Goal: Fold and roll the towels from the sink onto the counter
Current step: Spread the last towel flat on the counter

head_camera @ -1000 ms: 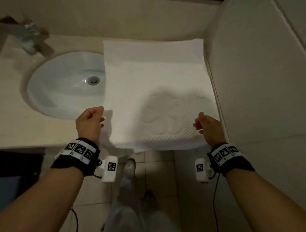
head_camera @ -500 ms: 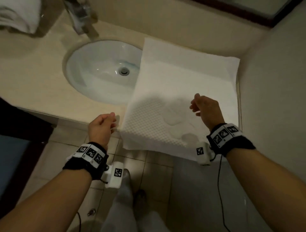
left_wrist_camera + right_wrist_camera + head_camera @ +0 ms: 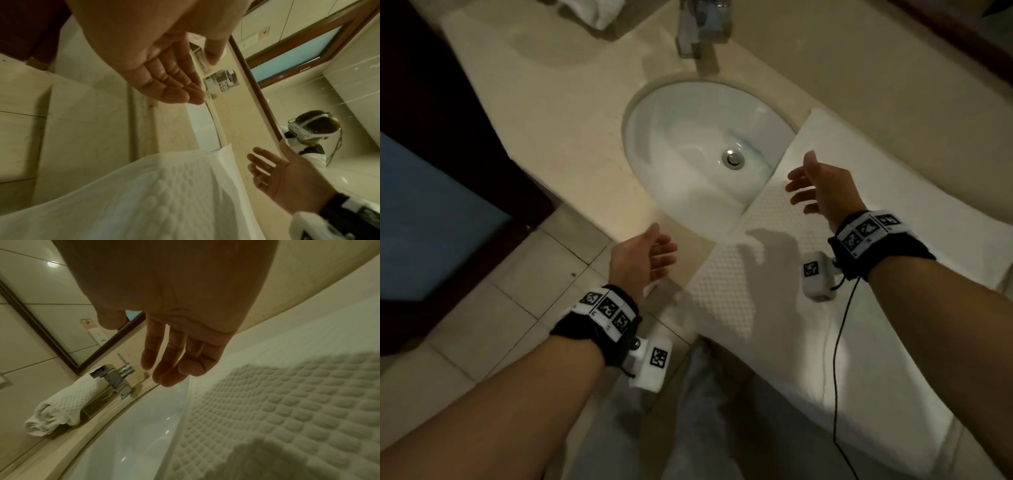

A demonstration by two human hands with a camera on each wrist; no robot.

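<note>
A white waffle-textured towel lies spread flat on the beige counter to the right of the sink, its left edge overlapping the basin rim and its near edge hanging over the counter front. My left hand hovers open and empty near the counter's front edge, left of the towel's corner. My right hand is open above the towel's left part, fingers spread, holding nothing. The towel fills the lower left wrist view, and the same towel fills the right of the right wrist view.
A chrome faucet stands behind the basin. A rolled white towel lies on the counter left of the faucet, seen also as a rolled towel at the top edge. A mirror lines the back wall. Tiled floor lies below.
Both hands let go of the towel's near edge and opened. The view swung left toward the sink, and the hands moved left with it.
</note>
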